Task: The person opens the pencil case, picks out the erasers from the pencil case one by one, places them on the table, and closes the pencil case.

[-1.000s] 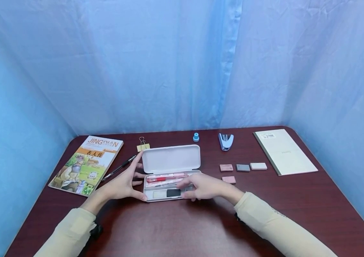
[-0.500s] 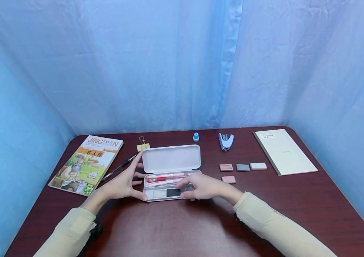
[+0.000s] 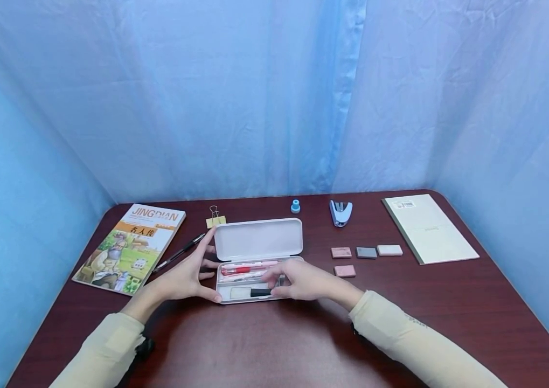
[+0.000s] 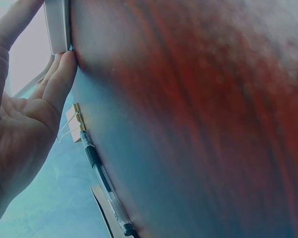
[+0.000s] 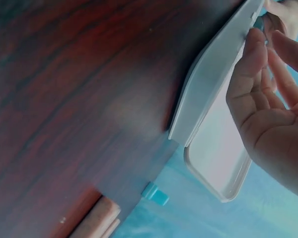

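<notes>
On the desk [image 3: 274, 345], the open white pencil case [image 3: 257, 240] should stay braced by the left hand [image 3: 184, 277], thumb and fingers spread along its end, while the right hand [image 3: 298, 281] pinches the black eraser [image 3: 260, 292] in its tray gently.

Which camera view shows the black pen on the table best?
The left wrist view: the black pen lies close and sharp along the table, beside the binder clip. The head view shows the pen small, beside the book. The right wrist view does not show it.
</notes>
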`<state>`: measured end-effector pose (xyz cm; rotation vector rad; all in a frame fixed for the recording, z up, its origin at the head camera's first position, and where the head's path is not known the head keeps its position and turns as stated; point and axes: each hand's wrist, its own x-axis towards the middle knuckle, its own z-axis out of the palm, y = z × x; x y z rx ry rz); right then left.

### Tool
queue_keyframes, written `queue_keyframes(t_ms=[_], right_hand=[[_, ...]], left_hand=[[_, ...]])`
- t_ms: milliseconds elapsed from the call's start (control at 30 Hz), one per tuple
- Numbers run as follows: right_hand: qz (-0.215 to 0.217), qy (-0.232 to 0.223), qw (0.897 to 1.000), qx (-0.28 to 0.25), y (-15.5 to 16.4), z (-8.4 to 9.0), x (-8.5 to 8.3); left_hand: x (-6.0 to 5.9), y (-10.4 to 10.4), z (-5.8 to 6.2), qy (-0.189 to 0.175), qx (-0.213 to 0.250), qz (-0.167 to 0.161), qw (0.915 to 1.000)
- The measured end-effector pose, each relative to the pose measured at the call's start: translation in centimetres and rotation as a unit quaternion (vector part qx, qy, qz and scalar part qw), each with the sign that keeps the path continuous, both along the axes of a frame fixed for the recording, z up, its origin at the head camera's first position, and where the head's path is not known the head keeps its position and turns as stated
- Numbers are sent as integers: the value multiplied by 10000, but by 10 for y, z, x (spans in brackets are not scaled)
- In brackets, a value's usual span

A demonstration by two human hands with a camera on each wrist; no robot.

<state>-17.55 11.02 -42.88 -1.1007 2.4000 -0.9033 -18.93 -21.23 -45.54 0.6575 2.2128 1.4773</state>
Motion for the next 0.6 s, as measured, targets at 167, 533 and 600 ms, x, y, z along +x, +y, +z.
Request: queue_keyframes(t_ms=[167,533,600], right_hand=[[27,629,9975,314,-5,-4,1],[1,830,9954,478,-11,-7,2],[43,924,9945,488,-12,-8,2]], left_hand=[[0,0,0,38,-18,-2,10000],[0,1,0,104,14,-31,9999],[0,1,0,107,15,-24,9999]])
